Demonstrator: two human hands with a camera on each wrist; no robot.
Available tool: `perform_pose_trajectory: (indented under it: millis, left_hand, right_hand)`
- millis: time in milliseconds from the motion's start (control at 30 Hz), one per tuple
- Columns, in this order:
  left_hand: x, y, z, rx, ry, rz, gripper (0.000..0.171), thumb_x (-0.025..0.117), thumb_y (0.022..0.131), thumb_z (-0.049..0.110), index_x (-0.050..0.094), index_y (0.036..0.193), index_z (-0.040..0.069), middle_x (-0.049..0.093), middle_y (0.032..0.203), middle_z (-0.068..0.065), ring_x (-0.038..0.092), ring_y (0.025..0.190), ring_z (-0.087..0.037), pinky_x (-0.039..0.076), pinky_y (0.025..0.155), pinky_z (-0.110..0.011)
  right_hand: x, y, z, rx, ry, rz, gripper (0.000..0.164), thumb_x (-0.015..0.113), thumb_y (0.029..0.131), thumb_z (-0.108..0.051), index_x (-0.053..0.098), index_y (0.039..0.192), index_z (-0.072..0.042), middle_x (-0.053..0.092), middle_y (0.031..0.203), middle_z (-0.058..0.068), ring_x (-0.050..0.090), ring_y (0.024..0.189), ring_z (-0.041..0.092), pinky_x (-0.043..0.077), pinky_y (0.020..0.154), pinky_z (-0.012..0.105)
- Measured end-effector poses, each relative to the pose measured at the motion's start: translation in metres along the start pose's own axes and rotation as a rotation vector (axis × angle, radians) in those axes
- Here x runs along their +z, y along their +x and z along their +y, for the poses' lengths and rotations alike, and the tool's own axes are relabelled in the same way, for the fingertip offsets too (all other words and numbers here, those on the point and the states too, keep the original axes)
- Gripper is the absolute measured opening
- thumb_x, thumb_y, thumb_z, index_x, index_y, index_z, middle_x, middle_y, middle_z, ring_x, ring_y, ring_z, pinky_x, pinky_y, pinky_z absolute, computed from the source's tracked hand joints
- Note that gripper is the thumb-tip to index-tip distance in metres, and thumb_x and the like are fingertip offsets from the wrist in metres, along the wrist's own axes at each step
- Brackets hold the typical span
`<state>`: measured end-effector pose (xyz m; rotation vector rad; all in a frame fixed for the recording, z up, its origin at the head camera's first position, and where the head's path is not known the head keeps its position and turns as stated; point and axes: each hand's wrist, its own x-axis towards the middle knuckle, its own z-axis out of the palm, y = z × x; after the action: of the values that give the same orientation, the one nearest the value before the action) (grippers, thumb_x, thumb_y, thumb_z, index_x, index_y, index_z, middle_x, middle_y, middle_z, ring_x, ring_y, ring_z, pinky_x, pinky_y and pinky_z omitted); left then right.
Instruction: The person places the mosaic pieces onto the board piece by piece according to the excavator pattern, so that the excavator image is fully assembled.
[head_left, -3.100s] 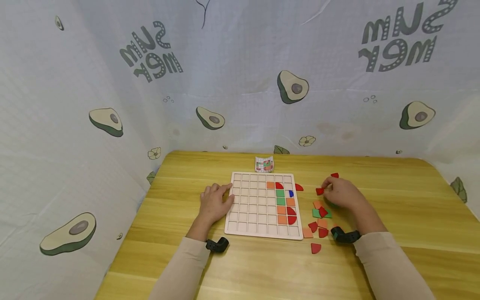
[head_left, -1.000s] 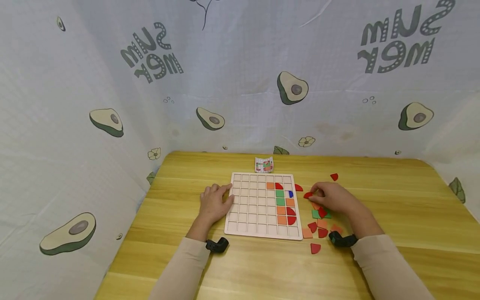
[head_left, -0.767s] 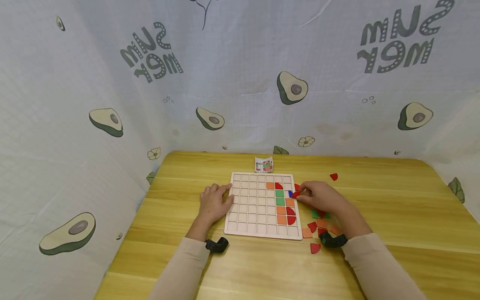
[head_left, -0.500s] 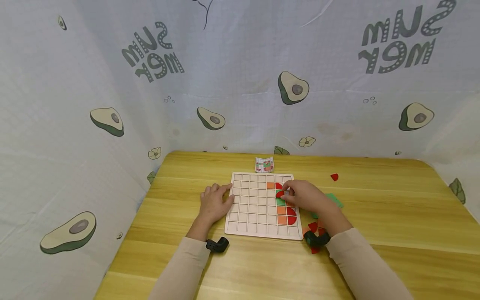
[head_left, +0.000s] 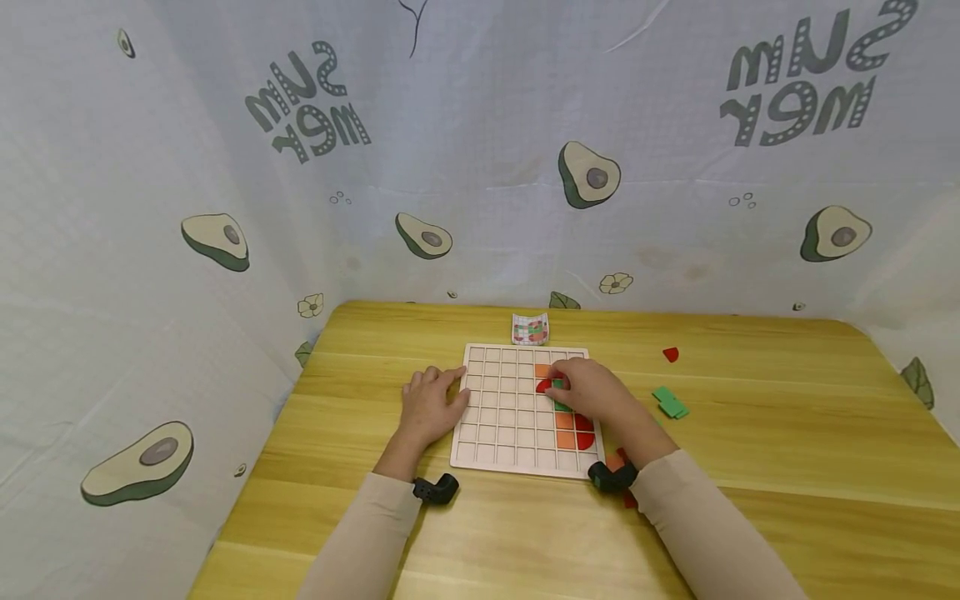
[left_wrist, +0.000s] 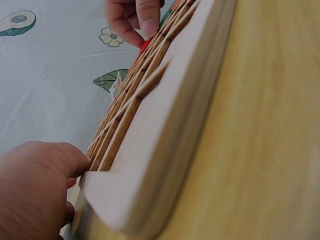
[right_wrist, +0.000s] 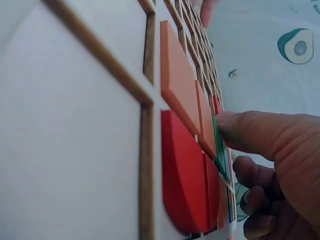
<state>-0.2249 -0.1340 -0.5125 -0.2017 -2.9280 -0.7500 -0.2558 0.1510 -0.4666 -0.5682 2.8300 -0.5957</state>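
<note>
A wooden grid board point(head_left: 487, 417) lies on the table, its right-hand columns partly filled with coloured tiles. My right hand point(head_left: 594, 392) is over the board and pinches a red quarter-circle tile point(head_left: 543, 386) between thumb and fingertips, at a cell left of the green tiles point(head_left: 562, 407). Close by in the head view are an orange square tile point(head_left: 542, 370) and, lower down, red quarter-circles point(head_left: 584, 439). My left hand point(head_left: 431, 408) rests against the board's left edge, thumb and index finger touching it, fingers relaxed. The right hand hides several right-column cells.
A small printed pattern card point(head_left: 530, 329) stands behind the board. Right of it lie a loose red quarter-circle point(head_left: 671, 354) and loose green tiles point(head_left: 670, 402). More loose tiles point(head_left: 615, 461) show partly under the right forearm. A patterned curtain point(head_left: 480, 167) hangs behind the table point(head_left: 525, 533).
My right hand picked up a red quarter-circle right of the board and carried it left over the grid. Loose green tiles have shifted back and right. The left hand stays put.
</note>
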Motion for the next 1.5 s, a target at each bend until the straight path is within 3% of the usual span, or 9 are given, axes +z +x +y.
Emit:
perform_pose_trajectory:
  millis: [267,600,867,1100,1267,1500]
  left_hand:
    - [0.000,0.000,0.001,0.004,-0.001,0.002,0.046,0.060,0.099,0.041,0.063,0.141,0.024,0.062,0.112,-0.008,0.047,0.095,-0.025,0.034,0.083,-0.041]
    - [-0.001,-0.001,-0.001,0.008,-0.004,0.016,0.045,0.061,0.099,0.041,0.064,0.141,0.024,0.062,0.111,-0.007,0.047,0.094,-0.024,0.033,0.081,-0.040]
    - [-0.001,-0.001,-0.001,0.007,-0.006,0.013,0.045,0.061,0.099,0.042,0.064,0.141,0.025,0.062,0.110,-0.007,0.047,0.094,-0.024,0.032,0.081,-0.039]
    - [-0.001,-0.001,0.000,0.014,-0.015,0.008,0.045,0.061,0.099,0.042,0.064,0.141,0.024,0.062,0.110,-0.007,0.046,0.093,-0.023,0.032,0.080,-0.039]
    - [-0.002,-0.001,0.000,0.010,-0.017,0.008,0.045,0.060,0.099,0.041,0.063,0.141,0.024,0.062,0.110,-0.007,0.046,0.093,-0.023,0.033,0.081,-0.039]
    - [-0.002,-0.001,0.001,0.006,-0.015,0.013,0.045,0.061,0.099,0.040,0.064,0.140,0.024,0.062,0.111,-0.007,0.047,0.094,-0.024,0.034,0.081,-0.039]
  right_hand:
    - [-0.011,-0.007,0.017,0.039,0.082,0.010,0.032,0.068,0.098,-0.027,0.068,0.124,-0.008,0.059,0.081,0.004,0.051,0.069,0.018,0.042,0.063,0.031]
    - [-0.040,-0.022,0.057,0.222,0.147,0.080,0.035,0.061,0.102,-0.026,0.061,0.133,-0.010,0.058,0.094,0.010,0.052,0.074,0.023,0.045,0.065,0.032]
    - [-0.034,-0.029,0.075,0.190,0.114,0.021,0.031,0.064,0.099,-0.024,0.066,0.123,-0.004,0.063,0.092,0.009,0.055,0.079,0.021,0.047,0.072,0.032]
    - [-0.038,-0.058,0.088,0.175,0.135,0.011,0.025,0.067,0.097,-0.024,0.068,0.111,-0.003,0.065,0.092,0.009,0.056,0.081,0.021,0.048,0.073,0.034]
    - [-0.046,-0.083,0.105,0.182,0.106,0.083,0.027,0.065,0.099,-0.023,0.067,0.116,-0.002,0.065,0.092,0.009,0.055,0.079,0.019,0.046,0.070,0.034]
    - [-0.048,-0.107,0.129,0.190,0.105,0.088,0.036,0.062,0.098,-0.019,0.061,0.126,0.004,0.063,0.095,0.010,0.054,0.081,0.020,0.045,0.070,0.035]
